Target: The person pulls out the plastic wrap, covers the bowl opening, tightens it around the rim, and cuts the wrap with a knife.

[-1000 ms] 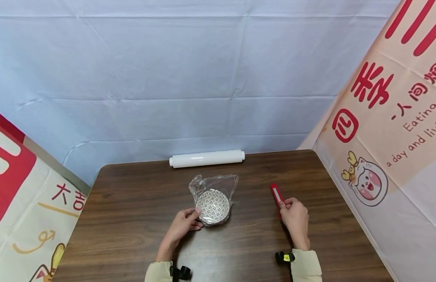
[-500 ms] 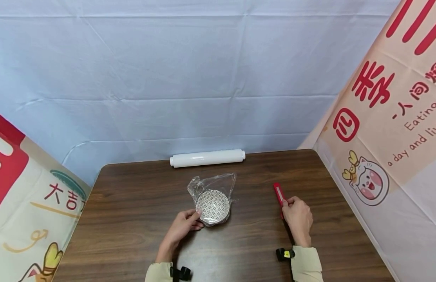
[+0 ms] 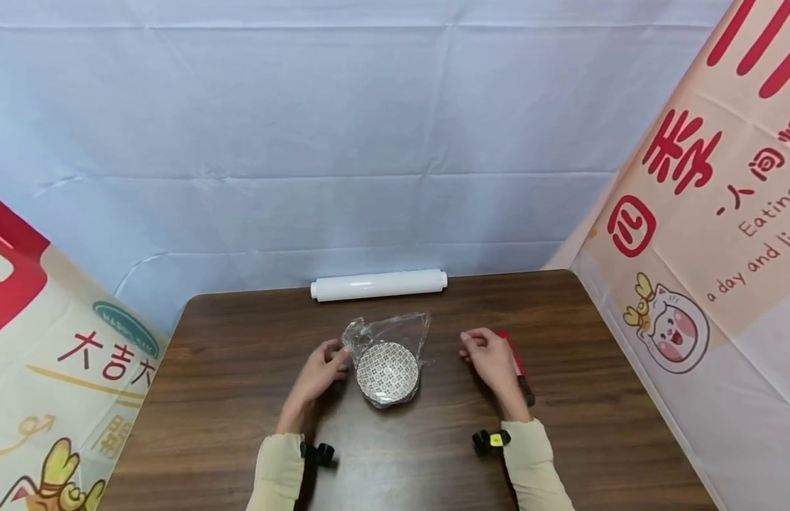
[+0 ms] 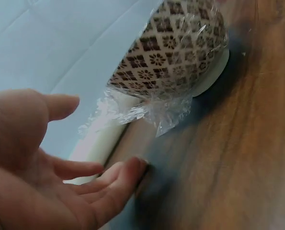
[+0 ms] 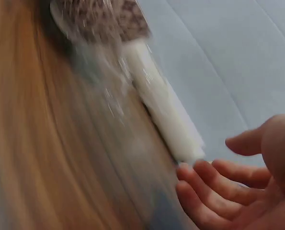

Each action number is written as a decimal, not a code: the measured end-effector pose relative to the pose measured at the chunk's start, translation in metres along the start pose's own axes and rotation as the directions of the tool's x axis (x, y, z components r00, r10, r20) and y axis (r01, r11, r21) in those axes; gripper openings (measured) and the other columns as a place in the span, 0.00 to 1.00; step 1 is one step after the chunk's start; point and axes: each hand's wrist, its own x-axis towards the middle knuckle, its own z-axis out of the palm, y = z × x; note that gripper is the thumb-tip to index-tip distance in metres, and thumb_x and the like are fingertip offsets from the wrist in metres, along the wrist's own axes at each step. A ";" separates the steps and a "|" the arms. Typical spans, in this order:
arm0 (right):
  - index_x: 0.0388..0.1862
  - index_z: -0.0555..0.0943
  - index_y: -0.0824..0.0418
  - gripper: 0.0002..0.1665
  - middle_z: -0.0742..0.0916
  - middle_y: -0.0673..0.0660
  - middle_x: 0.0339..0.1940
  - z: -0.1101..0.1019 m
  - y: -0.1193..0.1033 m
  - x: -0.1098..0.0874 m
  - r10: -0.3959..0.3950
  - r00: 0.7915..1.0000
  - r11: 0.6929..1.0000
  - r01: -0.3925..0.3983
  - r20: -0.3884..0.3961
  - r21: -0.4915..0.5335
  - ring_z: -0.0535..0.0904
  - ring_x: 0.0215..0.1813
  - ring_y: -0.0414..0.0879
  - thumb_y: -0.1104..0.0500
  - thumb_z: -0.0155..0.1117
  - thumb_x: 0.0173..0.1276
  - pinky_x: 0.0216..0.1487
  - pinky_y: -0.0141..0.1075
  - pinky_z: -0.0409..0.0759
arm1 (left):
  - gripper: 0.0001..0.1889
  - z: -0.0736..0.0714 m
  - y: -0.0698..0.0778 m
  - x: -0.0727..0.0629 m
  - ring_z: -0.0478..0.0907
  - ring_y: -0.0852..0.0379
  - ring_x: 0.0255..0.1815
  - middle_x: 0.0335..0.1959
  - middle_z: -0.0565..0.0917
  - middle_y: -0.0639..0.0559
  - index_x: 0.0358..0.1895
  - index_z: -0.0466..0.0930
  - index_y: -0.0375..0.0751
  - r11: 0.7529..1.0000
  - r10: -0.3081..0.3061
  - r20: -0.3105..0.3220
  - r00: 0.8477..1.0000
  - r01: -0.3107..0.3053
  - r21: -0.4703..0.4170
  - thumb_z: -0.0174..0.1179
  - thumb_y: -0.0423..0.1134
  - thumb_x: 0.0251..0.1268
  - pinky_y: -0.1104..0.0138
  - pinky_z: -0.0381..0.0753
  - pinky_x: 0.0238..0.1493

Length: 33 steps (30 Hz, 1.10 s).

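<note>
A small patterned bowl point(image 3: 387, 374) stands mid-table under clear cling film point(image 3: 404, 328), whose loose edge spreads out behind it. Close up in the left wrist view, the bowl point(image 4: 171, 55) shows brown flower diamonds on its side and crumpled film point(image 4: 168, 112) at its rim. My left hand point(image 3: 319, 370) is just left of the bowl by the film's edge, fingers loosely bent, holding nothing. Right of the bowl, apart from it, my right hand point(image 3: 490, 358) hovers with relaxed fingers and nothing in them. Beside that hand lies a red utility knife point(image 3: 519, 363) with a black end, partly hidden.
A white roll of cling film point(image 3: 378, 285) lies along the table's back edge, against the pale cloth backdrop point(image 3: 292, 142). Printed cloth banners point(image 3: 688, 298) hang on both sides of the brown wooden table point(image 3: 241, 355).
My right hand has let go of the utility knife on the table and moved left towards the bowl. My left hand has left the bowl's side and shifted up and left.
</note>
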 end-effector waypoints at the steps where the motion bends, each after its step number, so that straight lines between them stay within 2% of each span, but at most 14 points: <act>1: 0.58 0.83 0.68 0.21 0.91 0.70 0.46 0.009 -0.002 0.006 0.022 0.998 0.998 -0.025 0.055 0.063 0.92 0.41 0.49 0.52 0.62 0.81 0.43 0.34 0.89 | 0.38 -0.001 0.001 0.006 0.86 0.44 0.54 0.64 0.80 0.27 0.80 0.59 0.28 1.000 -0.006 -0.002 1.000 0.006 -0.025 0.59 0.50 0.80 0.56 0.89 0.55; 3: 0.63 0.79 0.70 0.24 0.90 0.72 0.50 0.027 -0.005 0.019 0.069 0.987 0.981 -0.093 0.145 0.168 0.92 0.45 0.52 0.51 0.60 0.82 0.46 0.37 0.91 | 0.39 -0.001 0.003 0.018 0.86 0.46 0.55 0.65 0.79 0.28 0.79 0.59 0.27 0.996 -0.016 0.002 1.000 0.016 -0.091 0.60 0.50 0.79 0.57 0.88 0.57; 6: 0.69 0.74 0.72 0.31 0.88 0.73 0.55 0.040 -0.008 0.036 0.113 0.965 0.950 -0.174 0.235 0.260 0.92 0.50 0.56 0.48 0.58 0.83 0.50 0.41 0.91 | 0.36 0.006 0.007 0.036 0.86 0.51 0.52 0.64 0.81 0.30 0.78 0.63 0.27 0.987 -0.018 0.021 1.000 0.021 -0.160 0.61 0.49 0.79 0.61 0.88 0.56; 9: 0.72 0.71 0.75 0.35 0.87 0.75 0.56 0.051 -0.010 0.052 0.127 0.946 0.916 -0.227 0.298 0.331 0.92 0.49 0.56 0.47 0.57 0.84 0.50 0.41 0.91 | 0.31 0.011 0.008 0.046 0.85 0.56 0.46 0.61 0.84 0.35 0.74 0.71 0.29 0.986 -0.021 0.007 1.000 0.022 -0.165 0.61 0.48 0.79 0.66 0.87 0.49; 12: 0.71 0.71 0.76 0.34 0.89 0.74 0.52 0.061 -0.012 0.062 0.149 0.932 0.889 -0.272 0.329 0.367 0.93 0.44 0.53 0.48 0.57 0.84 0.47 0.38 0.91 | 0.24 0.012 0.007 0.051 0.84 0.60 0.41 0.55 0.87 0.40 0.68 0.78 0.32 0.986 -0.023 -0.016 1.000 0.020 -0.168 0.60 0.46 0.80 0.68 0.85 0.43; 15: 0.68 0.74 0.75 0.31 0.91 0.69 0.47 0.069 -0.015 0.068 0.165 0.927 0.872 -0.296 0.336 0.390 0.93 0.39 0.47 0.50 0.58 0.84 0.45 0.35 0.91 | 0.18 0.011 0.005 0.053 0.85 0.61 0.37 0.48 0.89 0.43 0.62 0.82 0.33 0.978 -0.020 -0.042 0.999 0.011 -0.208 0.57 0.42 0.81 0.69 0.84 0.39; 20: 0.61 0.78 0.76 0.21 0.91 0.62 0.42 0.078 -0.018 0.072 0.158 0.937 0.843 -0.292 0.310 0.451 0.92 0.40 0.45 0.58 0.58 0.83 0.46 0.34 0.90 | 0.16 0.010 0.006 0.056 0.86 0.62 0.34 0.40 0.87 0.49 0.60 0.81 0.30 0.945 -0.046 -0.081 0.996 0.017 -0.326 0.55 0.38 0.81 0.71 0.84 0.37; 25: 0.57 0.77 0.73 0.14 0.91 0.60 0.39 0.078 -0.020 0.072 0.183 0.947 0.788 -0.302 0.264 0.536 0.91 0.41 0.46 0.64 0.56 0.81 0.47 0.36 0.90 | 0.15 0.007 0.006 0.055 0.84 0.64 0.30 0.33 0.86 0.53 0.60 0.76 0.27 0.881 -0.111 -0.102 0.989 0.051 -0.470 0.51 0.35 0.83 0.72 0.85 0.35; 28: 0.57 0.77 0.72 0.13 0.91 0.59 0.39 0.076 -0.020 0.073 0.201 0.948 0.756 -0.310 0.246 0.576 0.91 0.41 0.45 0.65 0.54 0.81 0.48 0.37 0.90 | 0.17 0.003 0.006 0.054 0.86 0.64 0.29 0.32 0.86 0.53 0.63 0.72 0.26 0.853 -0.130 -0.113 0.985 0.053 -0.519 0.48 0.36 0.85 0.72 0.87 0.37; 33: 0.65 0.71 0.74 0.18 0.90 0.57 0.40 0.072 -0.017 0.072 0.230 0.949 0.705 -0.314 0.214 0.635 0.90 0.39 0.42 0.66 0.53 0.82 0.47 0.37 0.91 | 0.24 -0.006 0.007 0.052 0.87 0.63 0.30 0.38 0.85 0.50 0.75 0.62 0.26 0.846 -0.172 -0.135 0.976 0.076 -0.527 0.42 0.38 0.88 0.71 0.89 0.40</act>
